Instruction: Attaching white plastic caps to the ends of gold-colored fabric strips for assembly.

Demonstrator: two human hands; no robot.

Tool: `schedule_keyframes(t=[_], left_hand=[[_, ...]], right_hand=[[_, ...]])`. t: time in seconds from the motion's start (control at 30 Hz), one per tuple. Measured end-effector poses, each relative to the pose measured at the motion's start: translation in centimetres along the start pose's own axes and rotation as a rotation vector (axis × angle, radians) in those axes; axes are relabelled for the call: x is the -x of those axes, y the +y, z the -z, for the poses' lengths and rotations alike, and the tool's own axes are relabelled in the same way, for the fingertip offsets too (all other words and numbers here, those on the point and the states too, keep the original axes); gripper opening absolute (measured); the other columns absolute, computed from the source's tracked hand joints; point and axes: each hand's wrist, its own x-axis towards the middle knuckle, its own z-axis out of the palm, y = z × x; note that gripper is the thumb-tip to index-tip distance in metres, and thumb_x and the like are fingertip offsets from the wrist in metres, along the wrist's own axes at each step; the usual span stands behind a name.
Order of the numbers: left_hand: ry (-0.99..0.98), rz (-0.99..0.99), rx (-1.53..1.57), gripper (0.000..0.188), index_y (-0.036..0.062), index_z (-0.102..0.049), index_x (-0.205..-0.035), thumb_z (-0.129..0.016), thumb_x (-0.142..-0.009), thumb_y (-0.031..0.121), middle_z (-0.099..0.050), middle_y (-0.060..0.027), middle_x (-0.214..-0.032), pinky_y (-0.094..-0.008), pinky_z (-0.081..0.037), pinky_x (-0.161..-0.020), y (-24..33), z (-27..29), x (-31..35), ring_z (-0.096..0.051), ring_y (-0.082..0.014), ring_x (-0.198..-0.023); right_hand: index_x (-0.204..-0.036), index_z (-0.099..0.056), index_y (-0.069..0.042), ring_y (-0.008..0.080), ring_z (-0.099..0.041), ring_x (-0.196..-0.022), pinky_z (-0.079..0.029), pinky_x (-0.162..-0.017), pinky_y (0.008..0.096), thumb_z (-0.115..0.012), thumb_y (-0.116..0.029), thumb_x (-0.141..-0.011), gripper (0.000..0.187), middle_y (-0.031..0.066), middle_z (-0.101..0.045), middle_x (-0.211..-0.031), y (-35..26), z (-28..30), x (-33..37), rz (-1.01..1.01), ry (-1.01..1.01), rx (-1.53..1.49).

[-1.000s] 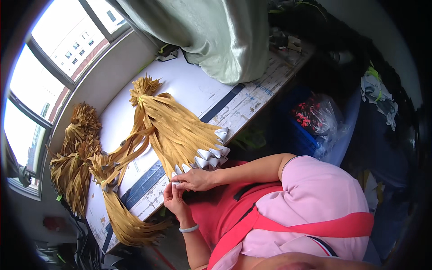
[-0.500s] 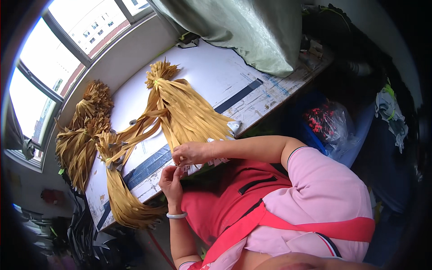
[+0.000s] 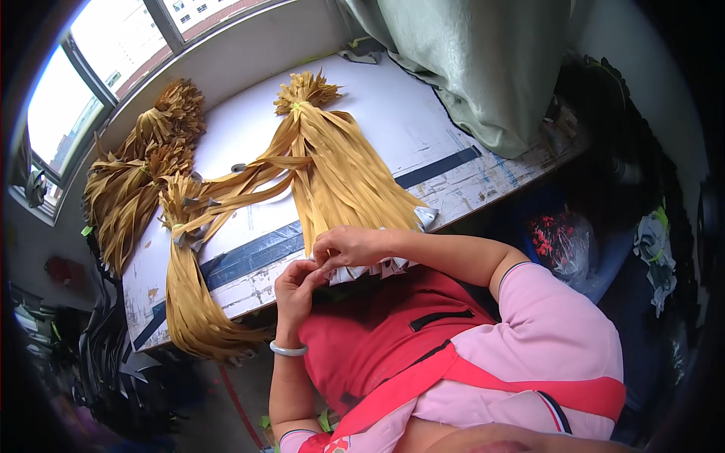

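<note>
Beside the table (image 3: 396,121), a crinkled clear bag (image 3: 580,264) holds red pieces (image 3: 551,235). Left hand (image 3: 296,288) and right hand (image 3: 341,248) pinch by flat tan strips (image 3: 343,174), grip hidden.

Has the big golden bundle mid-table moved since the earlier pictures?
No: the big golden bundle meets the dark strip to its right at about the same spot.

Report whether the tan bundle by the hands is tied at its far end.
Tied: near that end, a yellowish band cinches the tan bundle, which fans out below.
</note>
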Motion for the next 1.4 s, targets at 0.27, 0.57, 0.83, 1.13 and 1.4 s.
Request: schedule_keyframes(t=[0.27, 0.57, 0.83, 1.13, 1.4], left_hand=[[0.049, -0.173, 0.133, 0.015, -0.0032, -0.065, -0.104, -0.065, -0.089, -0.004, -0.066, -0.007, -0.103, -0.0261, -0.054, -0.082, -0.1, 0.5, -1.2, -0.065, -0.0139, -0.092], [0.185, -0.186, 0.243, 0.013, -0.0002, -0.066, -0.101, -0.068, -0.088, -0.002, -0.068, -0.005, -0.094, -0.0246, -0.053, -0.08, -0.2, 0.0, -1.6, -0.065, -0.0117, -0.088], [-0.026, -0.078, 0.237, 0.009, 0.0009, -0.067, -0.091, -0.069, -0.084, -0.004, -0.068, -0.0034, -0.092, -0.0238, -0.051, -0.079, -0.2, 1.5, -2.0, -0.064, -0.0109, -0.084], [0.013, -0.105, 0.084, 0.006, 0.0004, -0.065, -0.087, -0.07, -0.085, -0.002, -0.065, -0.003, -0.085, -0.0228, -0.047, -0.074, 1.0, 1.2, -2.7, -0.06, -0.01, -0.079], [0.451, -0.41, -0.441, 0.008, -0.0011, -0.059, -0.086, -0.066, -0.09, 0.0, -0.062, -0.0035, -0.076, -0.0226, -0.052, -0.061, -0.2, -2.6, -2.2, -0.064, -0.0096, -0.069]], right_hand=[[-0.091, -0.059, -0.002, 0.0079, -0.059, -0.069, -0.049, -0.063, 0.0235, -0.064, -0.011, -0.092, 0.01, 0.0014, -0.061, -0.077, 0.3, -0.1, -1.1, -0.101, 0.074, -0.665], [-0.092, -0.058, -0.003, 0.0071, -0.06, -0.069, -0.051, -0.061, 0.0224, -0.064, -0.014, -0.094, 0.013, 0.0012, -0.062, -0.078, 0.0, -0.4, -1.8, -0.098, 0.143, -0.79], [-0.096, -0.062, -0.002, 0.0096, -0.064, -0.073, -0.053, -0.065, 0.0239, -0.068, -0.018, -0.092, 0.017, 0.0028, -0.064, -0.081, 1.1, 0.9, -1.6, -0.206, -0.078, -0.785], [-0.086, -0.062, 0.0, 0.013, -0.065, -0.067, -0.055, -0.059, 0.0258, -0.074, -0.015, -0.086, 0.02, 0.0075, -0.066, -0.079, 1.0, 1.9, -2.0, -0.149, -0.054, -0.721], [-0.082, -0.052, -0.005, 0.033, -0.058, -0.068, -0.047, -0.056, 0.0392, -0.064, -0.004, -0.079, 0.013, 0.0112, -0.052, -0.08, 0.1, -2.1, -2.3, 0.253, 0.512, 0.36]])
